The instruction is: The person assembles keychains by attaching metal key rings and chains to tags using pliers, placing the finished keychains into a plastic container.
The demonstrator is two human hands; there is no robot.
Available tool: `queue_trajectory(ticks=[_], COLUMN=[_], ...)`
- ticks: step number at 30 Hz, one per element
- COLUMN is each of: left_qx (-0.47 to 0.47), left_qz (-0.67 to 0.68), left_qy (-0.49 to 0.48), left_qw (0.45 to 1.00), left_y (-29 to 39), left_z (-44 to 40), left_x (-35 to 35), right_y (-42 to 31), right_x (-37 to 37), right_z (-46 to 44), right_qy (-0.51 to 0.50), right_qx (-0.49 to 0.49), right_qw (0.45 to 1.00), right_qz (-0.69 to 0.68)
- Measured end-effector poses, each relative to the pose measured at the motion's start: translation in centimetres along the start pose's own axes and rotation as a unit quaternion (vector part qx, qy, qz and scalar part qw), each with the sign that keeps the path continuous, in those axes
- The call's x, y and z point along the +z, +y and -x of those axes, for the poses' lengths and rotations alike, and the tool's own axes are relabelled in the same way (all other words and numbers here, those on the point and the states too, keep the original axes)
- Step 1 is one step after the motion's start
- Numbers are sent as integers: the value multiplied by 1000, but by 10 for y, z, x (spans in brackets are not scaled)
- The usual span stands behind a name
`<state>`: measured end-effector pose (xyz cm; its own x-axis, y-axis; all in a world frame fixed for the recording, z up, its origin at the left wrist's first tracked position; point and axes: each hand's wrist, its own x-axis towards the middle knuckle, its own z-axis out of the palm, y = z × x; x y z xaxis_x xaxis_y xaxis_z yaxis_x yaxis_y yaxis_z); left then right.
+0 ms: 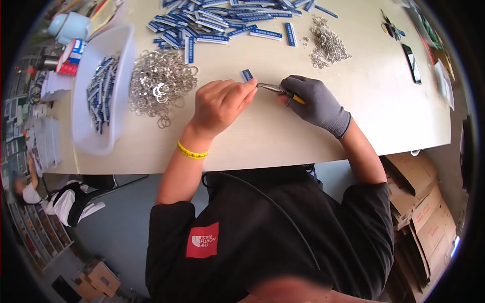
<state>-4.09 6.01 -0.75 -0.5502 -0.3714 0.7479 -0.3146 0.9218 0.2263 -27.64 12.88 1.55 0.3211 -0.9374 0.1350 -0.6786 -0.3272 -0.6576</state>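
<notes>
The table [283,146] is the biggest thing, pale-topped & running across in front of me. Flat cardboard [429,217] is stacked below its R end. On the table, far L, sits a long white plastic tub [93,145] w/ a batch of blue-and-white strips [102,93] inside. Top ctr, past my hands, a big loose pile of similar blue tags [214,22] spreads out, a few lying apart at its near side. Btwn the tub & my L arm: a heap of silver rings [159,81], some strays at its near edge.

My R grip [316,101], in a grey glove, is closed round pliers, held out over the table toward my other hand. My L grip [222,103], bare, yellow band at the wrist, has thumb & index pressed together, pinching a tag.

Upper R of ctr is a smaller heap of fine metal bits [328,43], well apart from the rings. Farther R lies a dark phone [411,63], w/ a dark hand tool [391,28] just beyond it.

The pliers [273,88] have yellow on the handle; their tips meet my L fingertips. Smallest: the pinched blue tag [246,75], poking out past those fingertips, approx. mid-table. Whatever's right at the plier tips is too small to tell.
</notes>
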Motion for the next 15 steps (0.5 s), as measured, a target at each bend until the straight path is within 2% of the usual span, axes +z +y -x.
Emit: queue_trajectory(ticks=[2,5,6,10,11,12,13,15], left_qx=[-22,-87,-121,-274,-274,-262,-309,-301], left_qz=[18,-61,-97,-278,-316,-363,-380,-454], left_qy=[11,35,64,116,115,90,28,-31], left_qw=[1000,994,986,913,901,890,871,838], left_y=[-8,-14,-17,-55,-67,-84,-95,-117], left_z=[-2,-10,-11,-11,-13,-10,-6,3], left_x=[1,-27,-44,-145,-171,-194,-212,-223], right_y=[6,1,3,14,15,15,15,15], right_x=[6,-1,-6,-15,-16,-15,-14,-11], right_z=[-8,-11,-10,-1,0,0,-1,0], right_qy=[-12,79,82,129,134,125,117,105], right_qx=[6,-33,-19,33,36,33,30,18], right_qw=[996,995,994,988,987,988,990,992], right_qz=[-92,-48,-63,-83,-84,-82,-79,-69])
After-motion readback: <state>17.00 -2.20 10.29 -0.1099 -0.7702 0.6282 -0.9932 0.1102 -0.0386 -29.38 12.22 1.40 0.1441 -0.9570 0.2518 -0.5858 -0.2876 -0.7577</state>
